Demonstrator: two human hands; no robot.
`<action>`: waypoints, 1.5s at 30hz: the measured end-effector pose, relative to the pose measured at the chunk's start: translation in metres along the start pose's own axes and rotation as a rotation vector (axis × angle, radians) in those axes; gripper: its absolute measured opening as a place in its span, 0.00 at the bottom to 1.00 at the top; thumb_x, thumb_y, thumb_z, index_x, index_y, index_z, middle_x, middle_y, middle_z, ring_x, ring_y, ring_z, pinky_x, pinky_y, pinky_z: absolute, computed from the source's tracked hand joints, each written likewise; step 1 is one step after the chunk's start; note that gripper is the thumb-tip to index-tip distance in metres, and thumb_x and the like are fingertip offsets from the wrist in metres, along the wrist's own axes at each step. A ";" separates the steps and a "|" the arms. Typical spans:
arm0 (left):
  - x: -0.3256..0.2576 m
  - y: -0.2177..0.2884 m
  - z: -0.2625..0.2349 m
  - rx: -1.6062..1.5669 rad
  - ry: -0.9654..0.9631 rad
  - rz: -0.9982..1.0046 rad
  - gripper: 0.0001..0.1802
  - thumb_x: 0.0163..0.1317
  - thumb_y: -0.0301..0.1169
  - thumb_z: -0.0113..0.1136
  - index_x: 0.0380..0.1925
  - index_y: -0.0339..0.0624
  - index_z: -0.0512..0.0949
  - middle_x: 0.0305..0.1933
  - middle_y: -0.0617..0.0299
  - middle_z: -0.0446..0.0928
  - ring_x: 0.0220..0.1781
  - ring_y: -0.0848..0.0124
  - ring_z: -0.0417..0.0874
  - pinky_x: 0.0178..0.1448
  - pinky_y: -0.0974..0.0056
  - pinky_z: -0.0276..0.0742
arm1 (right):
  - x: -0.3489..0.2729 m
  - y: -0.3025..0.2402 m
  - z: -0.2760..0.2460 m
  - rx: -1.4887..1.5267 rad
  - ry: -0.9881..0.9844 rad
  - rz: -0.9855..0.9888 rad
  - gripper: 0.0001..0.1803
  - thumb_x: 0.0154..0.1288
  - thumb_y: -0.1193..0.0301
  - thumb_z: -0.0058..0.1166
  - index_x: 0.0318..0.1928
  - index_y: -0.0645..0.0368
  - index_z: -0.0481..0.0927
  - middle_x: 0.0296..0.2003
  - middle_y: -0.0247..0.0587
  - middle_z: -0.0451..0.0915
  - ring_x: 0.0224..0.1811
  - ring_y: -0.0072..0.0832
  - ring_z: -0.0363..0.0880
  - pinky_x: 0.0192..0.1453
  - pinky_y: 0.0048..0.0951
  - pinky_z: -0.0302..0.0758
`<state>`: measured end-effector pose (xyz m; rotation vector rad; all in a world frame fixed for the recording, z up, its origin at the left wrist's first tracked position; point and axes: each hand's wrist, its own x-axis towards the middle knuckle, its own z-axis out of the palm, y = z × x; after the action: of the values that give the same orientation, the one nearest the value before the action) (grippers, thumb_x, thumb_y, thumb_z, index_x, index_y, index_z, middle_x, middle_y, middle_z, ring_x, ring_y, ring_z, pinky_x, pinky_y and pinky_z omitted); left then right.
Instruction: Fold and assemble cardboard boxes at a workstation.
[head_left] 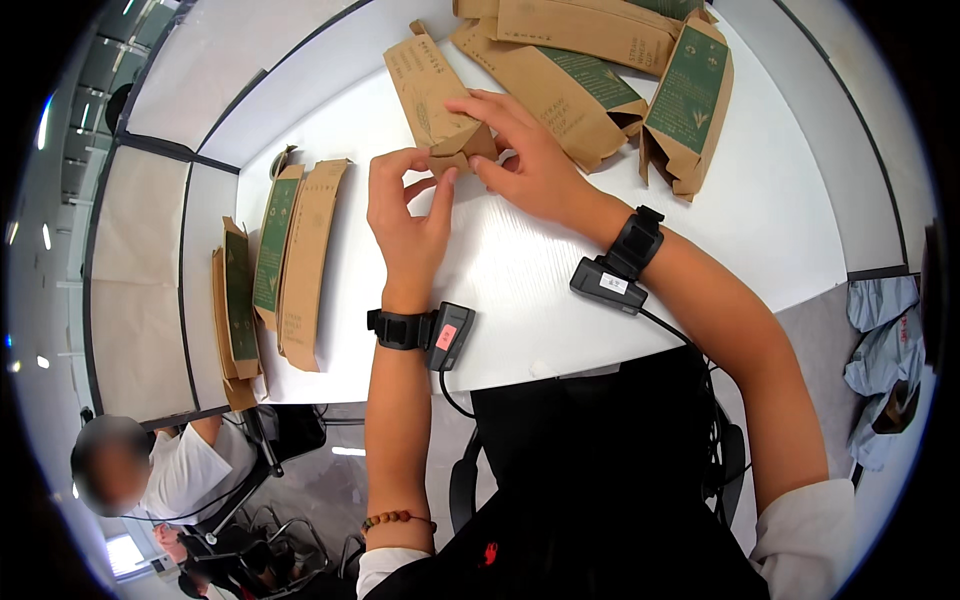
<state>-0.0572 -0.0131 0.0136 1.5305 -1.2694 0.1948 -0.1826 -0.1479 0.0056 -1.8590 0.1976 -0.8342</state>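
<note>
Two hands on one brown carton at the desk's far side

The right hand point(535, 160) grips the brown carton point(430, 85), fingers across its top and thumb at its near end. The left hand point(408, 220) is curled, thumb and forefinger bowed apart, their tips at the same end; whether they pinch a flap I cannot tell. The carton slants toward 11 o'clock on the white desk point(530, 310).

From it, the pile of cartons point(555, 105) spreads from 2 to 3 o'clock, its closest piece just beside the right hand and crowding that side. The left group of cartons point(315, 265) stands well apart at 7 to 8 o'clock, near the partition point(140, 280).

The held carton bears small dark lettering; green panels in both groups carry pale print. Stickers mark the wrist units: pinkish-red on the left unit point(450, 336), white on the right unit point(607, 285).
</note>
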 end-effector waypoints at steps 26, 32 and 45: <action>-0.001 0.001 0.011 0.029 0.087 -0.209 0.20 0.60 0.20 0.72 0.48 0.37 0.72 0.48 0.61 0.74 0.49 0.71 0.81 0.45 0.64 0.89 | 0.000 0.003 0.001 0.039 -0.046 -0.007 0.31 0.71 0.83 0.48 0.72 0.46 0.71 0.74 0.46 0.57 0.45 0.29 0.82 0.46 0.26 0.85; -0.001 0.002 0.001 0.022 0.020 -0.140 0.19 0.63 0.22 0.70 0.51 0.38 0.73 0.50 0.61 0.75 0.51 0.72 0.80 0.47 0.65 0.86 | 0.000 -0.001 0.005 0.119 -0.035 0.043 0.32 0.71 0.80 0.47 0.74 0.48 0.69 0.74 0.53 0.58 0.60 0.43 0.79 0.63 0.38 0.77; 0.000 -0.005 -0.002 -0.546 0.000 -0.374 0.20 0.76 0.28 0.54 0.65 0.44 0.69 0.72 0.55 0.64 0.75 0.61 0.65 0.72 0.54 0.72 | 0.000 -0.009 -0.007 0.401 -0.050 0.125 0.29 0.77 0.74 0.48 0.75 0.53 0.64 0.70 0.45 0.60 0.49 0.27 0.83 0.46 0.26 0.86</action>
<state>-0.0526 -0.0125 0.0120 1.2530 -0.9112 -0.3680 -0.1891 -0.1484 0.0151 -1.4736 0.1037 -0.6830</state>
